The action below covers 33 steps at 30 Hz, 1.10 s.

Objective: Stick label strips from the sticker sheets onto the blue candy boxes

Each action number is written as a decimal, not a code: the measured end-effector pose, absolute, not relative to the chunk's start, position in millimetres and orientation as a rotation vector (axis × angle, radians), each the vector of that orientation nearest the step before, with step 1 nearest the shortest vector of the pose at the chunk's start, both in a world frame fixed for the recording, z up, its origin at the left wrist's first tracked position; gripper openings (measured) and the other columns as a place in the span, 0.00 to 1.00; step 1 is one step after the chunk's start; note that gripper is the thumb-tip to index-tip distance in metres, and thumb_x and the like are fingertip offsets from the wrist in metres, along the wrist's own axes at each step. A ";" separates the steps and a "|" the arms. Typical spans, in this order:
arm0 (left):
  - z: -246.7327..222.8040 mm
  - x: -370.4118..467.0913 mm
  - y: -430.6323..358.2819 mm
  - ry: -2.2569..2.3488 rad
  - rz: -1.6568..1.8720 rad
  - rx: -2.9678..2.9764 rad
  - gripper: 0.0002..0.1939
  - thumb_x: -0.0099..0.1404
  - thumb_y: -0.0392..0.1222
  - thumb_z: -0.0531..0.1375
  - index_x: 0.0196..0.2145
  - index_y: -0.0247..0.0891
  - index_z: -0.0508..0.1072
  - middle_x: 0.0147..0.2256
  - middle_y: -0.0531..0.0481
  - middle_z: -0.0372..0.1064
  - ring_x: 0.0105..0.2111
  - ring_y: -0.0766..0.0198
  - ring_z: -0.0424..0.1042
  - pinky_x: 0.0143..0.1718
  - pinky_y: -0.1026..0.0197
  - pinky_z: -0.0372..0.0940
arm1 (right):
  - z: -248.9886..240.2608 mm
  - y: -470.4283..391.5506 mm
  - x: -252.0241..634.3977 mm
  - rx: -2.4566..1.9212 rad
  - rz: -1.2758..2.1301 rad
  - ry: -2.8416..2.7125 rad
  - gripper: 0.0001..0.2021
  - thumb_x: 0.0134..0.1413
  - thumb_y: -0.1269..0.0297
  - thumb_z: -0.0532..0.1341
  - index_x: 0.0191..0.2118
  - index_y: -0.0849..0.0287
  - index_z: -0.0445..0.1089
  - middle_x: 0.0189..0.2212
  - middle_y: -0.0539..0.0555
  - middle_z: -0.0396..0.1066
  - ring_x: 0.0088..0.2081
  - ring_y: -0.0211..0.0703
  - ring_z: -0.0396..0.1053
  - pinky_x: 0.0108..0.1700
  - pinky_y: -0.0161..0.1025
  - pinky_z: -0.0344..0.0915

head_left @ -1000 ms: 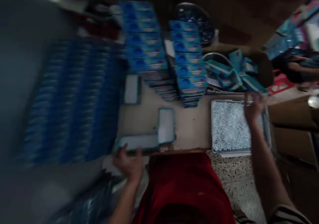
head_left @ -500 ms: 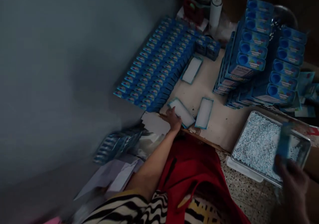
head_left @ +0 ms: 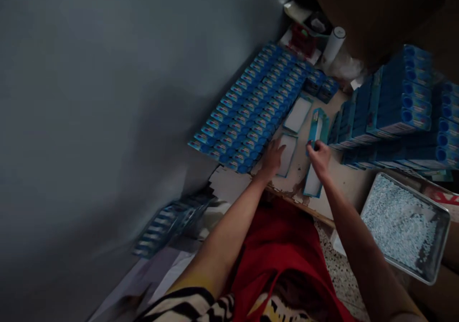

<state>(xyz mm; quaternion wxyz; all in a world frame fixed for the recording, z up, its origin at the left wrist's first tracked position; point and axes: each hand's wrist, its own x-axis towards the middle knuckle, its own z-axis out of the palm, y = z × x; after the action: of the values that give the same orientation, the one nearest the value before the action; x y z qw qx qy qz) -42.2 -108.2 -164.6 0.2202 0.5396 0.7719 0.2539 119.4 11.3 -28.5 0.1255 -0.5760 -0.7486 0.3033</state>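
My left hand (head_left: pixel 273 158) lies with fingers outstretched against the near-left side of a shallow blue-edged box with a white face (head_left: pixel 289 155). My right hand (head_left: pixel 320 157) is closed on the near end of a narrow blue box (head_left: pixel 318 125), which shows a pale strip inside blue edges. Below that hand, a second white-faced box (head_left: pixel 313 184) rests on the table. A third white-faced box (head_left: pixel 298 113) lies farther back, beside rows of upright blue boxes (head_left: pixel 251 112).
Blue boxes stand in tall stacks (head_left: pixel 390 102) on the right. A metal tray (head_left: pixel 442 245) of pale blue and white pellets sits at the lower right. The pale wooden table (head_left: pixel 344 178) has a worn front edge. At the back stands a white roll (head_left: pixel 333 45); a wall (head_left: pixel 107 97) is at left.
My right hand has come from over the pellet tray to the table with the blue box. The white-faced box by my left hand has been turned straighter. The view has shifted.
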 end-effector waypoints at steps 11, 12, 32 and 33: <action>-137.5 -52.4 -319.9 1.970 0.956 1.487 0.19 0.72 0.32 0.55 0.48 0.44 0.84 0.57 0.42 0.79 0.61 0.51 0.74 0.66 0.43 0.69 | -72.4 -23.7 100.9 -1.437 0.756 -2.619 0.20 0.68 0.55 0.62 0.57 0.60 0.78 0.63 0.68 0.74 0.65 0.62 0.69 0.68 0.58 0.66; -135.7 -61.9 -335.5 2.074 0.967 1.367 0.18 0.73 0.33 0.55 0.47 0.44 0.84 0.55 0.42 0.80 0.59 0.51 0.76 0.64 0.43 0.70 | -71.9 -39.7 100.8 -1.404 0.779 -2.574 0.20 0.69 0.55 0.60 0.57 0.60 0.78 0.60 0.68 0.76 0.63 0.62 0.71 0.68 0.59 0.66; -104.0 -160.7 -274.0 2.525 1.226 1.079 0.13 0.78 0.42 0.56 0.49 0.40 0.81 0.50 0.41 0.80 0.55 0.52 0.75 0.64 0.46 0.66 | -107.8 -188.0 -36.2 -1.052 0.440 -2.956 0.44 0.74 0.46 0.58 0.80 0.73 0.46 0.79 0.79 0.36 0.81 0.73 0.34 0.77 0.73 0.41; -103.6 -163.2 -276.1 2.530 1.219 1.081 0.13 0.78 0.42 0.57 0.49 0.40 0.81 0.50 0.41 0.80 0.55 0.52 0.75 0.64 0.46 0.66 | -107.5 -187.9 -36.9 -1.052 0.434 -2.957 0.45 0.74 0.47 0.59 0.79 0.75 0.45 0.79 0.80 0.36 0.81 0.74 0.35 0.77 0.73 0.42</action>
<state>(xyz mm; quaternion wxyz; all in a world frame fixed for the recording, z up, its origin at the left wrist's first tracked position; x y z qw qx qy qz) -163.2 -276.1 -103.6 0.0660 0.3584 0.8389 0.4041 -36.9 -187.9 -107.5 -0.0133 -0.3319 -0.9332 0.1370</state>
